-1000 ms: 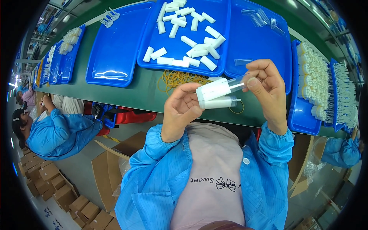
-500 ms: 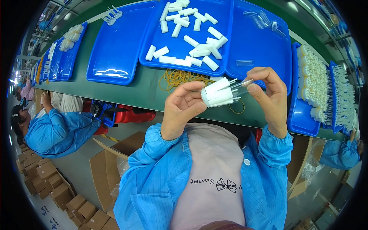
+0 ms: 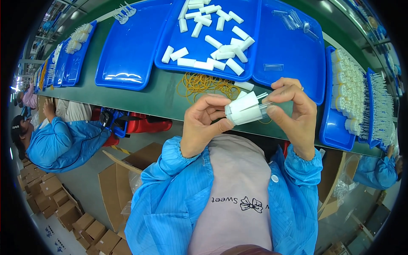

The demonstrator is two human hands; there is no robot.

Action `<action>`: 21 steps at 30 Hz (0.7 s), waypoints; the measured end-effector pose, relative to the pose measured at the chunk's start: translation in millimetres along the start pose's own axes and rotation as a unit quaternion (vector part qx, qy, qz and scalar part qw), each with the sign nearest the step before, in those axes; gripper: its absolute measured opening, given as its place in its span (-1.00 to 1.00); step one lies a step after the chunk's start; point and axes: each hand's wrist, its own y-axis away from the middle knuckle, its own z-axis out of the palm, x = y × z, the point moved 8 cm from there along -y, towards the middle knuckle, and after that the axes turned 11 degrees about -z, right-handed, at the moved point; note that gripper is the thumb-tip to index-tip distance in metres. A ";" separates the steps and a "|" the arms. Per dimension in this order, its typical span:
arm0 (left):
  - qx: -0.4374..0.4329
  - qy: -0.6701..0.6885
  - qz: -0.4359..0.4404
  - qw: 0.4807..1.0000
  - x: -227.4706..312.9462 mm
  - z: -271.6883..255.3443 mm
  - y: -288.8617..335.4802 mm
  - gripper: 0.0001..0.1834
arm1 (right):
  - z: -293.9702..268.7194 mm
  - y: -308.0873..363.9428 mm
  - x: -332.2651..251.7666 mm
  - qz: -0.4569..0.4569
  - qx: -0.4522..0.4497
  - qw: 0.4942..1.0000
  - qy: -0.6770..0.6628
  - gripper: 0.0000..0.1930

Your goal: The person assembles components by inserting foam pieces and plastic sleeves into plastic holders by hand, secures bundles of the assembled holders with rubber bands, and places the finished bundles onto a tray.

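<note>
My left hand (image 3: 203,123) grips a bundle of white blocks (image 3: 247,112) by its base end, thumb on the near side and fingers behind. Thin white rods jut from the bundle's right end. My right hand (image 3: 297,114) pinches a clear plastic piece (image 3: 264,111) at that end, against the blocks; how far it sits between or over them I cannot tell. Just beyond the bundle, a loose white block (image 3: 244,85) and a tangle of yellow rubber bands (image 3: 208,86) lie on the green table (image 3: 170,100).
Loose white blocks lie in the middle blue tray (image 3: 170,34). The right tray (image 3: 280,46) holds clear plastic pieces (image 3: 273,67); the left tray (image 3: 127,51) has white pronged parts (image 3: 124,13). Banded white bundles (image 3: 346,93) fill a tray at far right. A co-worker (image 3: 63,144) sits at left.
My right hand has moved down and left, bringing the clear piece in against the bundle. The bundle has turned slightly in my left hand and more of its white side shows.
</note>
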 end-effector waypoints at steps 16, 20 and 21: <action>0.008 -0.050 0.061 0.997 4.1 1.0 -3.5 -0.55 | 17.5 6.9 6.8 0.020 0.021 1.000 -0.010 -0.84; 0.005 0.032 0.005 0.999 -4.9 -4.8 -11.2 -0.57 | 20.7 3.2 13.9 0.022 0.020 1.000 0.002 -0.82; 0.004 0.032 0.007 0.999 -5.3 -7.5 -12.4 -0.57 | 22.4 -1.0 13.9 0.009 -0.003 1.000 0.010 -0.81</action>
